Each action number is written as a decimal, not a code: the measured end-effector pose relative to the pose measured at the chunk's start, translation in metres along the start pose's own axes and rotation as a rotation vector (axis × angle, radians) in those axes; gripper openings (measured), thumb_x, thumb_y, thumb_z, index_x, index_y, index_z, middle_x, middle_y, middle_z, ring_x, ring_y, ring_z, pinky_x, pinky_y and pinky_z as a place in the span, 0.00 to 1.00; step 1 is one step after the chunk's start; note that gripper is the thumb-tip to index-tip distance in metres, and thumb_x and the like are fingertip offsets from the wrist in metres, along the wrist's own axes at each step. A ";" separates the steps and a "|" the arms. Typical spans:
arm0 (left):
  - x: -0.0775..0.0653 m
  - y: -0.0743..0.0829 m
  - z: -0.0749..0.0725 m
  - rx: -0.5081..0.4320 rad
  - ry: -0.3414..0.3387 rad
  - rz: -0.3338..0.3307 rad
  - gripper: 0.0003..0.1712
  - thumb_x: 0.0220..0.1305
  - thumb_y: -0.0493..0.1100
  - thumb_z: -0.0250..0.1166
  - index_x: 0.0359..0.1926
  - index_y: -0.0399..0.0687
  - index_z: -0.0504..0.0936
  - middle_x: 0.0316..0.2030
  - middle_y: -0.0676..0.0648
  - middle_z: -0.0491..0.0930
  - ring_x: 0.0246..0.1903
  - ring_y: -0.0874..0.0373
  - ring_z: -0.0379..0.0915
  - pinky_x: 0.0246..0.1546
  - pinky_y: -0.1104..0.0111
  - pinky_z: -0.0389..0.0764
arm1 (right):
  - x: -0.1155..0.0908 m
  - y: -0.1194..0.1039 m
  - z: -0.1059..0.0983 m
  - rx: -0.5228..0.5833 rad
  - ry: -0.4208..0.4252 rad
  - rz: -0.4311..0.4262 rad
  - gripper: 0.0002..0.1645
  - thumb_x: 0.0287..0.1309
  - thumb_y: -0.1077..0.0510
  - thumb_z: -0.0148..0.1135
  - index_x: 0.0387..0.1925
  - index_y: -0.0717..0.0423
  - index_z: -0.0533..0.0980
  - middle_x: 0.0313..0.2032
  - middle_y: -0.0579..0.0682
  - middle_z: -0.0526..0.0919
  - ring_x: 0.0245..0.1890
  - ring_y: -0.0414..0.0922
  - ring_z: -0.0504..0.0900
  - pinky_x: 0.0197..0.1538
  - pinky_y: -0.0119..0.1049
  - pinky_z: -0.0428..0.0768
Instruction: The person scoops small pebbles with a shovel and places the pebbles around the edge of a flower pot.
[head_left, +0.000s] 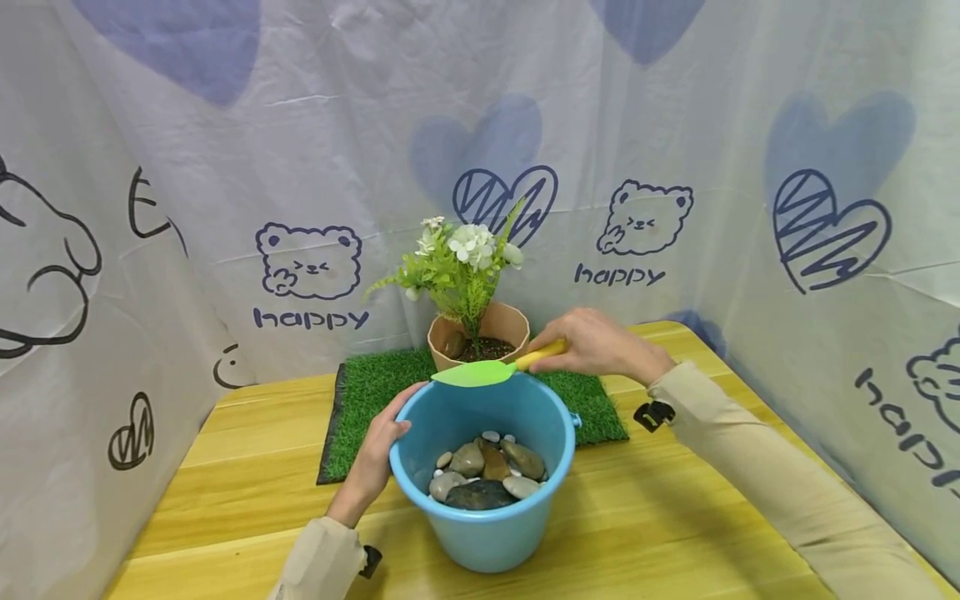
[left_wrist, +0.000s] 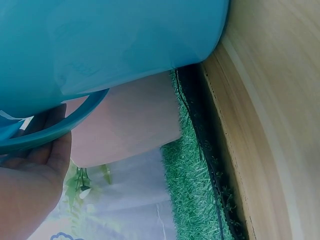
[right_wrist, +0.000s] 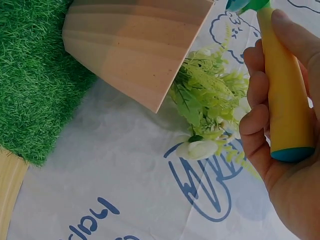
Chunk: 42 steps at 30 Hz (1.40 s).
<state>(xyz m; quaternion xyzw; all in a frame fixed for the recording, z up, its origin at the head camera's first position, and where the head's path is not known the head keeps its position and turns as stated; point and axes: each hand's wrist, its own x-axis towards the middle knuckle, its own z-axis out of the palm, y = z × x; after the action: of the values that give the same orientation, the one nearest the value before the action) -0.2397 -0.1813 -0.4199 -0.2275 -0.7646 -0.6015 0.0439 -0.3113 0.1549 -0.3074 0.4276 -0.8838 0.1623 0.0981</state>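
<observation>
My right hand (head_left: pixel 592 342) grips the yellow handle of a small garden trowel (head_left: pixel 480 374), whose green blade points left above the far rim of a blue bucket (head_left: pixel 491 533). Thumb and curled fingers wrap the trowel handle (right_wrist: pixel 286 95) in the right wrist view. At the bucket's left side, my left hand (head_left: pixel 378 450) holds the rim, thumb on the inner side. Stones of several sizes (head_left: pixel 480 493), grey, brown and white, lie on the bucket's bottom. Just behind it stands a pinkish-tan flowerpot (head_left: pixel 517 321) with dark soil, a stone and a white-flowered plant (head_left: pixel 465 267).
Green artificial turf (head_left: pixel 367 408) with a black edge lies under the flowerpot on the wooden table (head_left: pixel 255 467). White sheeting (head_left: pixel 337 125) printed with hearts and bears encloses the back and both sides.
</observation>
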 end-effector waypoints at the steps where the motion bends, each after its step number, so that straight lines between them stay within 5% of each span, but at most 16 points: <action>1: 0.000 0.000 0.000 -0.002 -0.002 0.001 0.33 0.65 0.43 0.41 0.73 0.51 0.63 0.68 0.36 0.66 0.61 0.33 0.68 0.51 0.48 0.78 | 0.000 0.000 0.000 -0.002 -0.004 -0.003 0.17 0.54 0.42 0.69 0.43 0.43 0.87 0.29 0.37 0.86 0.20 0.32 0.72 0.27 0.29 0.72; 20: 0.000 -0.001 0.000 0.008 0.009 0.002 0.34 0.65 0.44 0.41 0.72 0.51 0.64 0.67 0.39 0.68 0.61 0.36 0.69 0.51 0.53 0.78 | 0.002 -0.006 0.002 0.042 -0.050 -0.001 0.15 0.52 0.44 0.71 0.39 0.44 0.87 0.28 0.36 0.86 0.20 0.32 0.74 0.27 0.29 0.74; 42: 0.000 0.000 0.001 -0.008 0.013 0.005 0.34 0.65 0.44 0.42 0.72 0.47 0.63 0.66 0.36 0.68 0.59 0.34 0.70 0.49 0.52 0.80 | 0.002 -0.021 -0.004 0.035 -0.266 -0.009 0.11 0.49 0.39 0.72 0.31 0.37 0.88 0.24 0.29 0.83 0.19 0.31 0.75 0.24 0.27 0.73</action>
<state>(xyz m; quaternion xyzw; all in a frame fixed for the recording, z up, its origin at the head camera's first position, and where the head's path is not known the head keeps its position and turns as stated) -0.2397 -0.1803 -0.4204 -0.2257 -0.7611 -0.6061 0.0495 -0.2956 0.1425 -0.2989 0.4511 -0.8841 0.1191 -0.0266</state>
